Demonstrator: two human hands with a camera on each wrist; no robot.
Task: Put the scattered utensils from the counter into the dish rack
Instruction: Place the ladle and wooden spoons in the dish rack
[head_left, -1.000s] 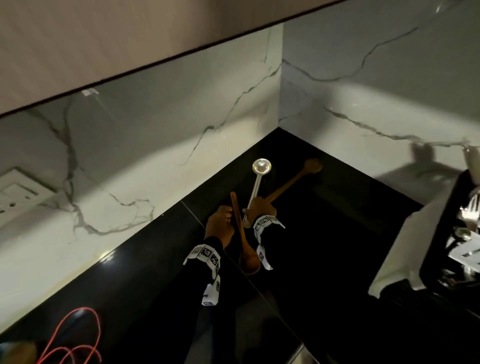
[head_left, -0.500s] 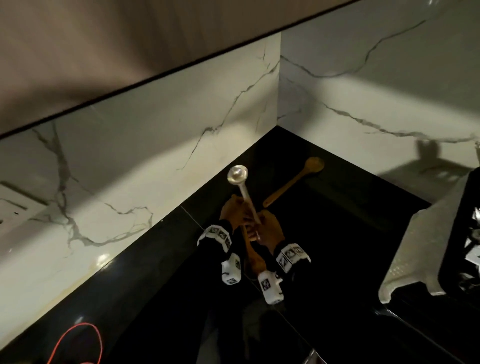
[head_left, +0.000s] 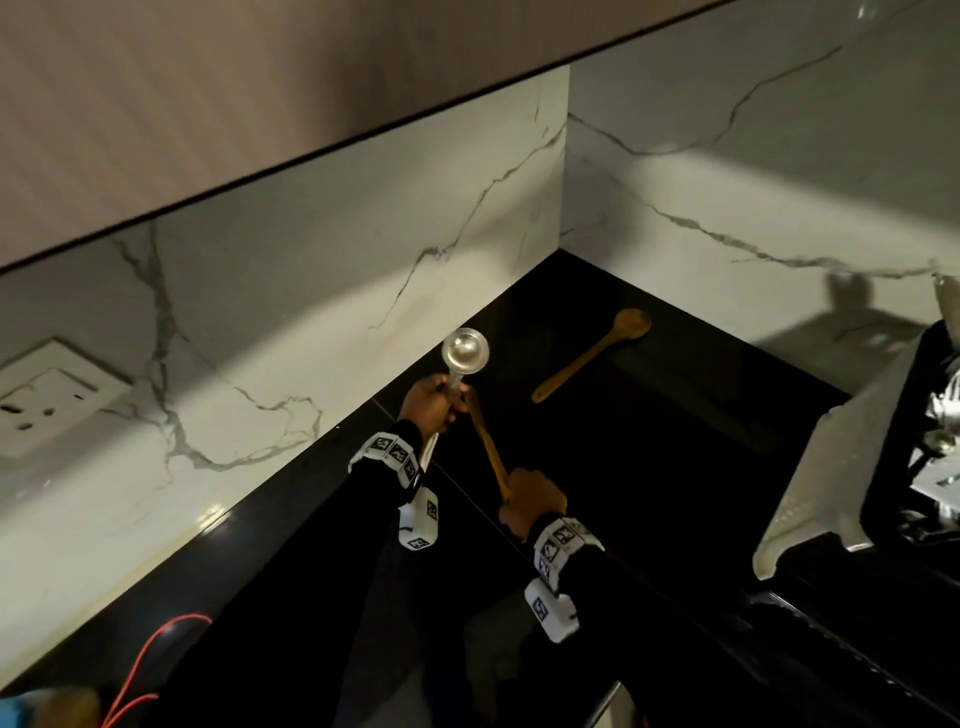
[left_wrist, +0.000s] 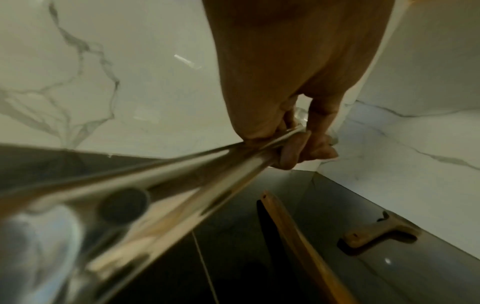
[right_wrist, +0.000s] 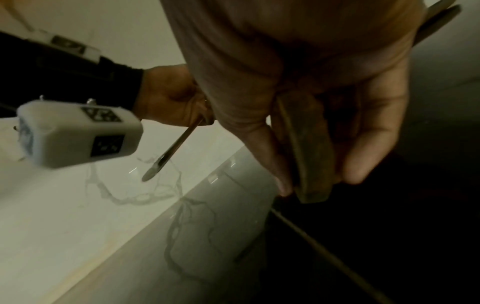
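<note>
My left hand (head_left: 441, 405) grips the handle of a steel ladle (head_left: 465, 351), bowl up, near the marble wall. In the left wrist view the fingers (left_wrist: 293, 150) curl round the ladle's handle (left_wrist: 182, 181). My right hand (head_left: 524, 504) holds the near end of a wooden spoon (head_left: 485, 447), which points up toward the left hand. The right wrist view shows that hand (right_wrist: 317, 183) wrapped round the spoon's wide end (right_wrist: 309, 154). A second wooden spoon (head_left: 592, 353) lies on the black counter (head_left: 649, 467) near the corner. The black dish rack (head_left: 930, 415) stands at the right edge.
A white drain tray (head_left: 841, 467) slopes off the rack's left side. Marble walls meet in a corner behind the counter. A wall socket (head_left: 47, 395) sits far left, and a red cable (head_left: 156, 649) lies at the lower left.
The hands met over the counter and parted. The ladle went from the right hand to the left, and the right hand now holds the wooden spoon lower down.
</note>
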